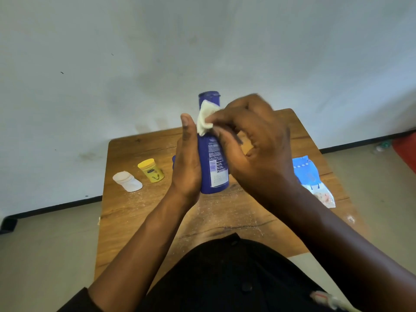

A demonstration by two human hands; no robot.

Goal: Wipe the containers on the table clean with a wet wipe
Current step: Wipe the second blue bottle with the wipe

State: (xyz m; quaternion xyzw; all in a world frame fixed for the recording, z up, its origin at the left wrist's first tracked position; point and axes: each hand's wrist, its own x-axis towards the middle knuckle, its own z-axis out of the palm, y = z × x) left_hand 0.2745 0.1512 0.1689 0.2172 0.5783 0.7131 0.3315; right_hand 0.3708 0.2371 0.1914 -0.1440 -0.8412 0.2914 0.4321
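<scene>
One blue bottle (213, 163) held upright above the table (225, 212), gripped by left hand (188, 163). One wipe (205, 119) pinched against it by right hand (252, 140). Further left, two containers: yellow jar (151, 170), white container (127, 181). One wipes pack (311, 179) on right.

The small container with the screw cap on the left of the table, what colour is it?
Yellow, the container and its cap alike, in the head view.
</scene>
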